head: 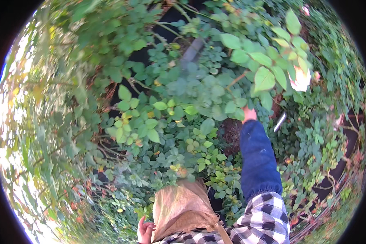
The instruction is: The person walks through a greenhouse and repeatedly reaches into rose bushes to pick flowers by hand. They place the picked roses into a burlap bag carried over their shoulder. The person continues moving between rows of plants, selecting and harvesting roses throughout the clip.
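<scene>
My right hand [249,114] reaches forward into rose bushes [207,94]. Leaves cover its fingers, so what it grips is hidden. A blue oversleeve [257,155] covers that forearm. Just right of the hand, a narrow pale strip [280,122] shows among the leaves; I cannot tell what it is. Low in the view, my left hand [145,229] is beside a tan cloth sack [183,210] worn at my waist. Its fingers are partly bent and apart, with nothing visible in them. A pale pink rose [300,79] stands on a leafy stem ahead of my right hand.
Thorny-looking stems [167,29] cross the upper middle. A grey tube-like object [192,50] lies partly under leaves. Brown soil [231,137] shows beside my right forearm. Dark ground sheeting [326,183] appears between plants at the right. Blurred foliage [39,122] fills the left side.
</scene>
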{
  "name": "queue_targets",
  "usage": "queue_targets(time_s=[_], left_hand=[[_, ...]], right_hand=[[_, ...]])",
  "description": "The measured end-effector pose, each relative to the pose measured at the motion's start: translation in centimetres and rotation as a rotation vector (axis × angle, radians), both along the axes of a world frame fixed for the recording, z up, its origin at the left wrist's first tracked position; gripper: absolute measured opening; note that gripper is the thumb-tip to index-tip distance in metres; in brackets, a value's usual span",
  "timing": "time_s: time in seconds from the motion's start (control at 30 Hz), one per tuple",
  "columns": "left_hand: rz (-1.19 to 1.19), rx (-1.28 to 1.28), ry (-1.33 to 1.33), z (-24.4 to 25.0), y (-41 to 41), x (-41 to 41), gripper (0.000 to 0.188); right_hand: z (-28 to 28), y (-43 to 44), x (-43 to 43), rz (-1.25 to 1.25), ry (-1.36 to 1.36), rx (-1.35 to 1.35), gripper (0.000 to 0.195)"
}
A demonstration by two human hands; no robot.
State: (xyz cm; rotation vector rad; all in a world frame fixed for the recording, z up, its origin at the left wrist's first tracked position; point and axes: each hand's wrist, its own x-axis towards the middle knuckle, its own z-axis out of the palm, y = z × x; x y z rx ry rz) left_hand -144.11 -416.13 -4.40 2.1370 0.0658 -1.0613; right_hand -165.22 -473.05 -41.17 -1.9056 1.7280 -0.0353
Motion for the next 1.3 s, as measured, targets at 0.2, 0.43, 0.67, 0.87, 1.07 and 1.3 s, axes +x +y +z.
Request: queue_targets(time_s=[0.2, 0.43, 0.67, 0.87, 1.07, 1.3], left_hand=[[-0.030, -0.005, 0.064, 1.0, -2.9, -1.0, 0.059], [-0.049, -0.086, 0.035, 1.3, -3.6, -1.5, 0.058], [0.061, -0.198, -0.007, 3.7, -4.6, -1.3, 0.058], [0.146, -0.193, 0.003, 4.2, -4.3, -1.3, 0.058], [0.170, -0.224, 0.015, 2.9, -3.8, -1.0, 0.055], [0.198, -0.219, 0.033, 3.2, -3.3, -0.7, 0.055]], right_hand=[[2.2, 6.9, -5.8, -0.360, -0.525, 0.830, 0.014], [27.9, 8.3, 14.4, 0.189, -1.040, 0.458, 0.034], [32.3, 8.0, 28.6, 0.528, -0.780, -0.157, 0.028], [31.4, 12.0, 22.0, 0.370, -0.957, 0.840, 0.019], [33.1, 12.5, 13.8, -0.165, -1.277, 1.297, 0.005], [27.6, 8.7, 15.1, -0.035, -0.970, 0.522, 0.047]])
